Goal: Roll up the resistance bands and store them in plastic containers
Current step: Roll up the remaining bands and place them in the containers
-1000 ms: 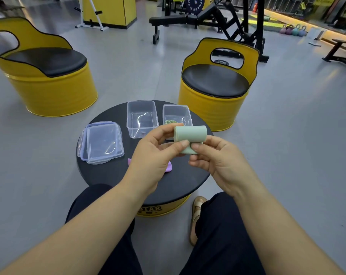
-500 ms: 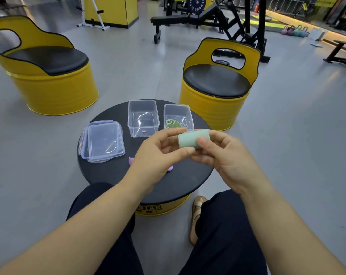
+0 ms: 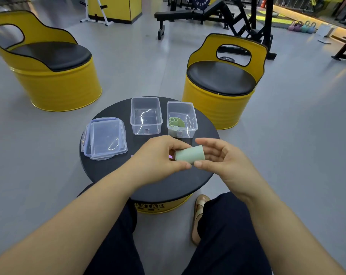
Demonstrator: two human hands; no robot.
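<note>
Left hand and right hand both grasp the rolled band, its long axis running left to right. The partly filled container sits just beyond them.

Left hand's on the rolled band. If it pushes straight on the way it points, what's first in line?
The right hand, whose fingers cup the same mint roll. Past that, probably the right container holding a green band; depth is unclear.

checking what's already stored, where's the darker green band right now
In the head view, the darker green band lies inside the right clear container on the round black table, beside the left clear container and just beyond the pale rolled band.
</note>
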